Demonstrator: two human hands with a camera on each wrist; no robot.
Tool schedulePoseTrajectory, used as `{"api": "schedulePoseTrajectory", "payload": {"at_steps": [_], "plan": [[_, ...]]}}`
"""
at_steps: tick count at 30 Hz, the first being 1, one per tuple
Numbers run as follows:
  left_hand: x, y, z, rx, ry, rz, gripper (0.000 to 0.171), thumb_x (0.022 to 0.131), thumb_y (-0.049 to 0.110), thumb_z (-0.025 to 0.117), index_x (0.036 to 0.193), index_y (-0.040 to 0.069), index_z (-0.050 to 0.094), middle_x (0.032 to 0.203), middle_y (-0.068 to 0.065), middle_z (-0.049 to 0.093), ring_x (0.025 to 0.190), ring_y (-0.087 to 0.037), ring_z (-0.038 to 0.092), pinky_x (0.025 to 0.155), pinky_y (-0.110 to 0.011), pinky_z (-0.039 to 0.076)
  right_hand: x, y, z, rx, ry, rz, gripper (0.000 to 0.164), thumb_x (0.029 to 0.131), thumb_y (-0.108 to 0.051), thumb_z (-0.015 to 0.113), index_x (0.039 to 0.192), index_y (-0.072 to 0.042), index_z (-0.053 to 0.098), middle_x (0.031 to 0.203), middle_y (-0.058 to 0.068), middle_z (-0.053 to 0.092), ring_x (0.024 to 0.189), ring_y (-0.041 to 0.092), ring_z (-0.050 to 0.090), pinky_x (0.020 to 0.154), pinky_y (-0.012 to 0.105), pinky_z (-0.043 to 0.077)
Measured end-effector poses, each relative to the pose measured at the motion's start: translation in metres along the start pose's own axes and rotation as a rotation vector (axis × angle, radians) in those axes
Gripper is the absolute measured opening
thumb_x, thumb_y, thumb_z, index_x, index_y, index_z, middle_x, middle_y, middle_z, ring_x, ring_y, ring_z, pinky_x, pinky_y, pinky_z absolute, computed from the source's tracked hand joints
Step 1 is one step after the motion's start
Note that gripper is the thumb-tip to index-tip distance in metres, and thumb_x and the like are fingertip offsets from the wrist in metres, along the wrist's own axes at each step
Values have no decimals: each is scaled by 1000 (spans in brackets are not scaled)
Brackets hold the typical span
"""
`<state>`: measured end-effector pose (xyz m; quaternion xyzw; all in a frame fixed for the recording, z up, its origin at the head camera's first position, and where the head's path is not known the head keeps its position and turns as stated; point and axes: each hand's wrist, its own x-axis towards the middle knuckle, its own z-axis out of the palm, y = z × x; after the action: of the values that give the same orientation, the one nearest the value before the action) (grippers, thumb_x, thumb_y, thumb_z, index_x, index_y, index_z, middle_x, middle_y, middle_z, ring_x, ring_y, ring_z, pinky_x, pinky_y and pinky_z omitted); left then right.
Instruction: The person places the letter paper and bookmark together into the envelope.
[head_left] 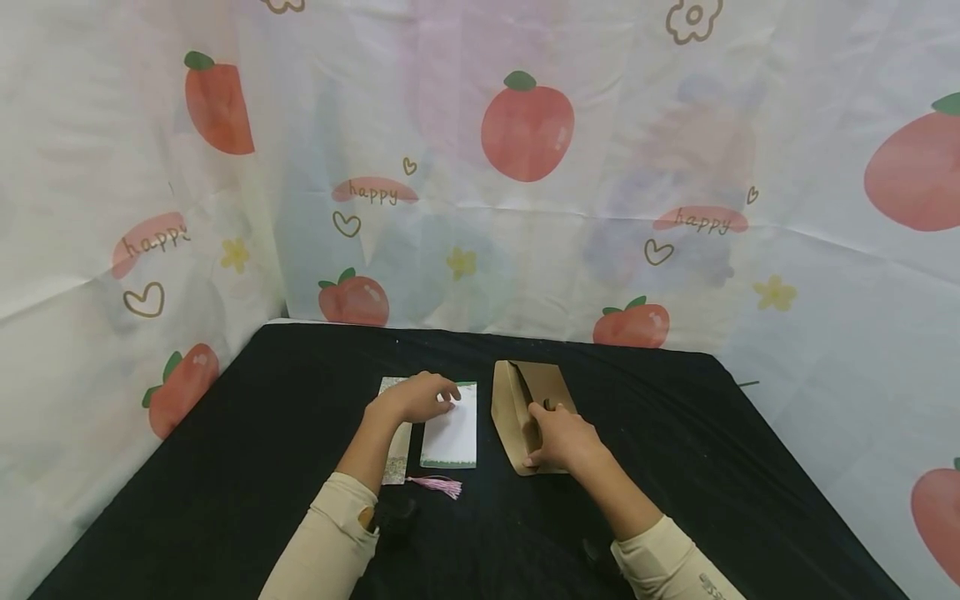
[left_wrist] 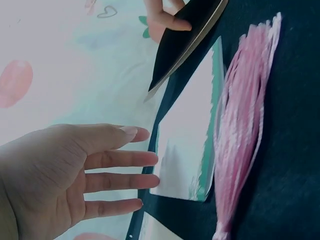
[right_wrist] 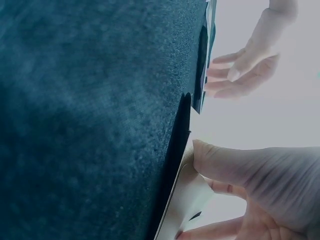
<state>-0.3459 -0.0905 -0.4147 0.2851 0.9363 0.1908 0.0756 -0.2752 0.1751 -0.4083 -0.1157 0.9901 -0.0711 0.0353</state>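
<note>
A brown paper envelope [head_left: 508, 425] lies on the black cloth with its flap raised. My right hand [head_left: 566, 437] grips it, thumb near the lower edge and fingers at the opening. In the right wrist view, the thumb presses on the envelope's edge [right_wrist: 182, 195]. Left of it is a white card or pad with green-edged ends [head_left: 450, 442]. Over this my left hand [head_left: 416, 398] hovers, fingers extended and holding nothing, as the left wrist view shows. Partly under the left forearm lies a pale, speckled strip [head_left: 397, 454], with a pink tassel [head_left: 441, 485] beside its lower end.
Black cloth [head_left: 247, 467] covers the table. Behind and on both sides hangs a white curtain [head_left: 450, 242] printed with red fruit, hearts and flowers. Beige sleeves [head_left: 322, 533] cover both forearms.
</note>
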Motion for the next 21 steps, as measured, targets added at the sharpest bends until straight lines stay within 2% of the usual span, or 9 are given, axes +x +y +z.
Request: {"api": "schedulePoseTrajectory", "payload": {"at_steps": [7,12,17,21], "plan": [[-5,-9,-3,-48,66,-27,23,102,10,66,124,7,74,121,-9,70,116,-29,63,99,-47,51,1,0,1,-6,7,0,71,72,-33,97,129,-10,61,103,16,60,90,36,63,72,57,55],[-6,-15,0,-56,141,-54,24,100,11,69,122,1,72,113,-13,67,104,-29,63,91,-45,53,0,0,1,-4,11,1,72,72,-33,97,129,-9,61,104,17,61,91,36,64,73,58,55],[-4,-20,7,-61,183,-127,30,98,13,72,125,0,69,106,-12,65,93,-24,59,84,-43,54,0,0,1,-2,5,3,72,72,-33,97,129,-9,60,106,18,61,92,37,64,73,58,54],[-4,-18,9,-104,191,-198,45,96,19,77,135,1,63,112,-15,67,95,-27,63,86,-45,54,0,0,2,-2,7,6,71,72,-33,97,128,-10,61,104,17,61,90,35,63,72,57,55]]}}
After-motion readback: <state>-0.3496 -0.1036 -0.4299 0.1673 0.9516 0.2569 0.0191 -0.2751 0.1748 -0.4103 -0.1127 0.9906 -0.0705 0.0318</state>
